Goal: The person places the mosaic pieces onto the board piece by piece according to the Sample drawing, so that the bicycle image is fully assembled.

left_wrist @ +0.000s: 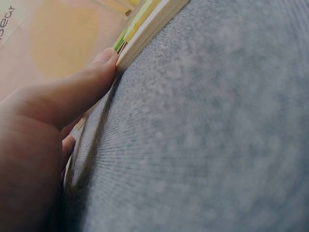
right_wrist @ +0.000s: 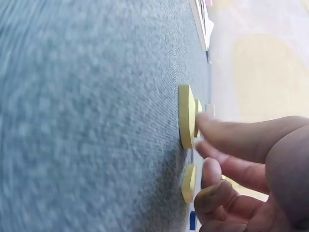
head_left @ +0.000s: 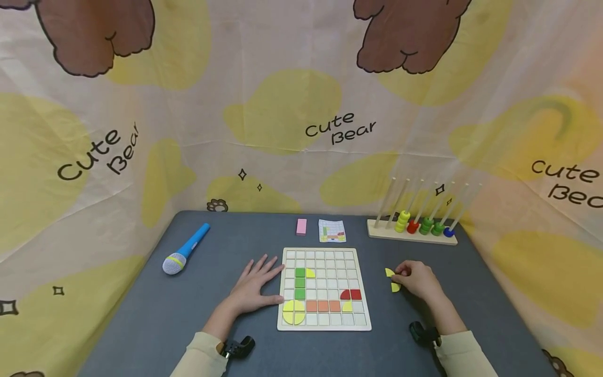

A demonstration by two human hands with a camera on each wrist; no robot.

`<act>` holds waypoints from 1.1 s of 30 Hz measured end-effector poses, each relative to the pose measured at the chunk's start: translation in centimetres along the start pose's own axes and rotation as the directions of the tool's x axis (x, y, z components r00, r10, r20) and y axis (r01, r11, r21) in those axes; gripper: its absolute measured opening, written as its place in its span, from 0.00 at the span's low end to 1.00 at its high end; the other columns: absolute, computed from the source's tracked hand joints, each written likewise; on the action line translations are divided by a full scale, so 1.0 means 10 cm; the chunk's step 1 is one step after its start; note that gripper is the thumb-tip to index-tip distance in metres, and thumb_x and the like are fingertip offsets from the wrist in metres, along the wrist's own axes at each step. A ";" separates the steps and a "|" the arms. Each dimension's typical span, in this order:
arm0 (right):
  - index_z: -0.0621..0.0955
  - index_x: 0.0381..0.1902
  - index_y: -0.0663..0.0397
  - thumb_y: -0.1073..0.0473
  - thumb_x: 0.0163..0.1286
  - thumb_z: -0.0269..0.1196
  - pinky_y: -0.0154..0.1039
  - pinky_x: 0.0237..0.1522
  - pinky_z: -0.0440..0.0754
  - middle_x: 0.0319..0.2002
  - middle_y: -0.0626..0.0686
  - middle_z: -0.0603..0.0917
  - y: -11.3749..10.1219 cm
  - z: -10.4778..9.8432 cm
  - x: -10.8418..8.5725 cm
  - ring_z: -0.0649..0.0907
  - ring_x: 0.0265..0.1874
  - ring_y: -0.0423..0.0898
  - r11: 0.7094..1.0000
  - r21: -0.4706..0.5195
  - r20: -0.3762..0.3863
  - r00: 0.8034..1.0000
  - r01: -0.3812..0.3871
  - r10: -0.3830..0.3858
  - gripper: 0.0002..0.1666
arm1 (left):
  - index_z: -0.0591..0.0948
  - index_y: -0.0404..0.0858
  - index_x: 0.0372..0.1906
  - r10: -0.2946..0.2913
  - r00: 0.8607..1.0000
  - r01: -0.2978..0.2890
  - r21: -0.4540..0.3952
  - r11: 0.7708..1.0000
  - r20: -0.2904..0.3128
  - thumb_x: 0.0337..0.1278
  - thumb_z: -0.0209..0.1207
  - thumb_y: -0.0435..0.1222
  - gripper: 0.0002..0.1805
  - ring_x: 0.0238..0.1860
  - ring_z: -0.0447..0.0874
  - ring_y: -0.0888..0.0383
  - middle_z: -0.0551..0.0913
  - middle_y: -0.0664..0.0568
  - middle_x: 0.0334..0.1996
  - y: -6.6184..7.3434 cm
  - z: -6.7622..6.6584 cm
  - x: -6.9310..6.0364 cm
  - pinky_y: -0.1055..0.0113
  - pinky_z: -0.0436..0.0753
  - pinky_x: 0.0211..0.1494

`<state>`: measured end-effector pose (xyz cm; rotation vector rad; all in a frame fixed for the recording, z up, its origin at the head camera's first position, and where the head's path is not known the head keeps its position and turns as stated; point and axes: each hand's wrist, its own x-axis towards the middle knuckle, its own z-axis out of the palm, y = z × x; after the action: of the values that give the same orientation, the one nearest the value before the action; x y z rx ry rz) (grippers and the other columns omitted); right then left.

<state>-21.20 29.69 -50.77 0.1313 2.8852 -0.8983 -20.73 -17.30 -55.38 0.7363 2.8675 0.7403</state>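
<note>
A white gridded board lies on the table, holding green square tiles, orange square tiles, red tiles and yellow quarter-round tiles. My left hand rests flat beside it with fingers spread; the thumb touches the board's edge in the left wrist view. To the right of the board, my right hand reaches among loose yellow tiles. In the right wrist view, a yellow tile lies by the blurred thumb; no tile shows between the fingertips.
Behind the board lie a pink block and a printed pattern card. A wooden peg stand with coloured beads stands at the back right. A blue toy microphone lies at left. Printed cloth hangs around the table.
</note>
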 end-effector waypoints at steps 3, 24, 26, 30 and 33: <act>0.85 0.43 0.61 0.53 0.64 0.72 0.38 0.29 0.71 0.30 0.53 0.80 -0.02 0.02 0.03 0.76 0.30 0.48 1.000 -0.010 0.002 1.000 0.006 -0.006 0.17 | 0.62 0.56 0.79 0.005 1.000 -0.005 -0.004 1.000 -0.010 0.53 0.60 0.69 0.50 0.82 0.41 0.45 0.54 0.53 0.81 0.00 0.01 0.00 0.38 0.40 0.80; 0.85 0.36 0.53 0.55 0.62 0.74 0.37 0.27 0.76 0.27 0.49 0.81 -0.44 0.14 -0.15 0.76 0.26 0.45 0.988 0.119 0.052 0.993 0.101 -0.108 0.10 | 0.61 0.55 0.79 -0.006 1.000 0.006 -0.022 1.000 0.003 0.53 0.61 0.68 0.50 0.83 0.40 0.45 0.54 0.53 0.81 0.03 -0.01 -0.01 0.38 0.39 0.80; 0.85 0.35 0.52 0.55 0.62 0.74 0.36 0.27 0.76 0.27 0.49 0.81 -0.48 0.15 -0.18 0.76 0.27 0.45 0.986 0.119 0.061 0.991 0.115 -0.123 0.09 | 0.61 0.55 0.79 -0.006 1.000 0.007 -0.026 1.000 0.006 0.53 0.61 0.68 0.50 0.83 0.40 0.45 0.54 0.52 0.81 0.02 -0.02 0.00 0.38 0.39 0.80; 0.85 0.32 0.49 0.56 0.62 0.74 0.35 0.26 0.76 0.25 0.47 0.80 -0.57 0.19 -0.26 0.76 0.26 0.44 0.983 0.117 0.085 0.984 0.144 -0.154 0.07 | 0.61 0.55 0.79 -0.009 1.000 0.009 -0.012 1.000 0.005 0.53 0.61 0.68 0.50 0.83 0.40 0.45 0.53 0.53 0.81 0.01 0.00 0.00 0.38 0.39 0.80; 0.86 0.31 0.48 0.56 0.61 0.74 0.35 0.25 0.75 0.24 0.47 0.80 -0.62 0.24 -0.33 0.76 0.25 0.44 0.979 0.118 0.109 0.977 0.168 -0.181 0.06 | 0.61 0.56 0.79 -0.011 1.000 0.011 -0.006 1.000 -0.001 0.53 0.60 0.69 0.50 0.83 0.41 0.46 0.54 0.54 0.81 0.01 0.02 0.01 0.38 0.40 0.80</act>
<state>-18.41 23.11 -48.76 -0.1649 2.7703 -1.0532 -20.71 -17.12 -55.57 0.7190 2.8665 0.7478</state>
